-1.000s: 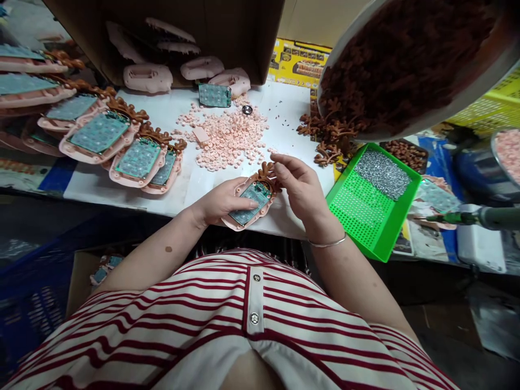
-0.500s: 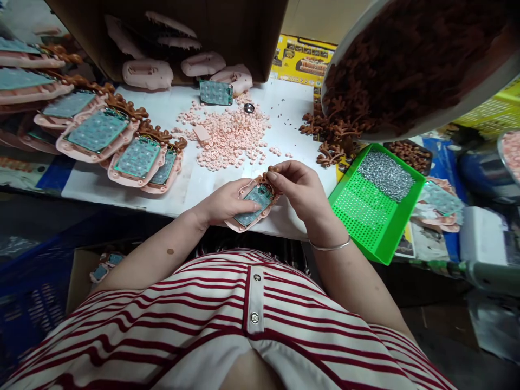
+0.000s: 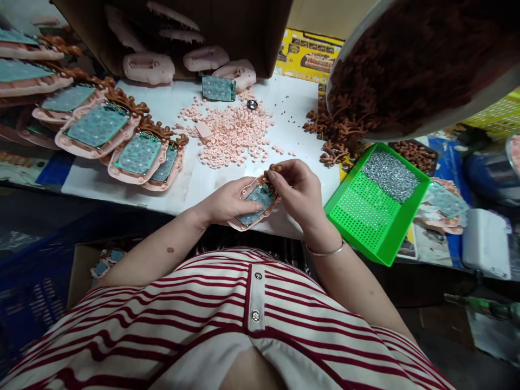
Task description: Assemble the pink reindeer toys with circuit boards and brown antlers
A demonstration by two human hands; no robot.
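Observation:
My left hand [image 3: 229, 201] is wrapped round a pink plastic shell half [image 3: 234, 223], its thumb lying on the green circuit board [image 3: 252, 212] fitted inside. The shell is tilted, with its upper end towards my right hand [image 3: 298, 189]. Between that hand's thumb and fingers is a brown antler-shaped piece [image 3: 276, 168], held against the shell's upper end. My fingers hide most of the piece, so I cannot tell how far it sits in the shell. A heap of small pink plastic rings [image 3: 231, 132] lies just beyond both hands.
Finished-looking shells with boards and brown antlers [image 3: 97, 127] lie in overlapping rows at left. A green basket [image 3: 361, 230] of metal screws stands at right. Above it, a white tub [image 3: 410, 132] spills brown antlers. A cardboard box [image 3: 280, 32] with pink shells is at the back.
The view has shifted slightly. Both hands keep the same hold on the shell and the brown piece, with only a slight shift of the right fingers.

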